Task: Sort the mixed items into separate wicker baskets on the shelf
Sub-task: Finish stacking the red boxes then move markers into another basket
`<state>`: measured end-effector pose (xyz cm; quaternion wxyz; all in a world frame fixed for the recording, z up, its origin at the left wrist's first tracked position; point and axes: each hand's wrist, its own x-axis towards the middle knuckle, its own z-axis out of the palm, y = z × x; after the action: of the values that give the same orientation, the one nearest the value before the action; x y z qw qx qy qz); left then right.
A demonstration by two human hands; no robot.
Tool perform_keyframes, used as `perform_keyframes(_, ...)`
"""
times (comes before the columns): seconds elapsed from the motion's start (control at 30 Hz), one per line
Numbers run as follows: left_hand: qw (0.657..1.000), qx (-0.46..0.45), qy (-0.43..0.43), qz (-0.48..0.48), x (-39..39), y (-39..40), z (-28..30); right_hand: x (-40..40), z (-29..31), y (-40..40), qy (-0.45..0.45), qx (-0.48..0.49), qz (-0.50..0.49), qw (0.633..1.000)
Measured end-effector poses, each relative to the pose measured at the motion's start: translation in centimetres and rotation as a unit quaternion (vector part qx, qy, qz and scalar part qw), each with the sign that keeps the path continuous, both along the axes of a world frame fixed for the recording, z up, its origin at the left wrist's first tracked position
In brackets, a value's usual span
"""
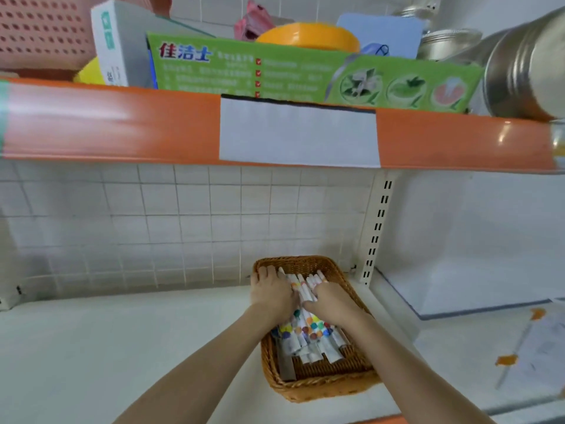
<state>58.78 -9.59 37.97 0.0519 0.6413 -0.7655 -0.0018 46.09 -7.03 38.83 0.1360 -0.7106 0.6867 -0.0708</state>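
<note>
Lower shelf board (122, 347), white: wide bare stretch from its left edge to the basket; tiled wall behind. Upper shelf's orange front edge (107, 123) overhangs, carrying a green toothpaste carton (305, 75) along that edge and a steel canister (526, 65) at its right end.

Wicker basket (321, 384) toward the board's right edge, near the slotted upright (377, 231), lengthwise front to back. White markers (305, 332) with coloured caps bundled inside.

Left hand (270, 293): fingers fairly straight, lying over the markers by the basket's far-left rim. Right hand (331, 302): fingers curled down onto the markers; whether it grips any, cannot tell.
</note>
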Motion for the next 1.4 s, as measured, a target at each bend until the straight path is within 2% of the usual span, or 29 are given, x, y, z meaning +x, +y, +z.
perform_keyframes(0.2,1.000,-0.001,-0.008,0.013,-0.3,-0.4,0.0,-0.5,-0.3,-0.5,-0.048,-0.017,-0.007,0.999)
perform_keyframes(0.47,0.999,0.022,-0.026,0.035,-2.1,-0.3,1.2,-1.1,0.3,0.2,-0.030,-0.054,0.009,0.998)
perform_keyframes(0.67,0.998,0.028,0.024,0.041,-2.3,0.5,0.7,-1.8,0.6,1.2,-0.050,-0.073,0.024,0.996)
perform_keyframes(0.8,0.997,-0.036,0.067,-0.001,-1.6,2.6,0.9,-1.4,0.8,2.0,-0.072,-0.105,0.033,0.991)
perform_keyframes(1.0,0.990,-0.075,0.111,0.035,2.6,6.2,1.9,1.6,0.8,3.4,-0.122,-0.114,0.093,0.982)
perform_keyframes(1.2,0.979,-0.067,0.126,0.144,9.3,10.7,1.7,6.8,0.9,5.4,-0.123,-0.136,0.168,0.968)
perform_keyframes(1.4,0.968,-0.054,0.119,0.214,17.2,15.5,1.4,14.2,1.0,8.4,-0.105,-0.103,0.225,0.963)
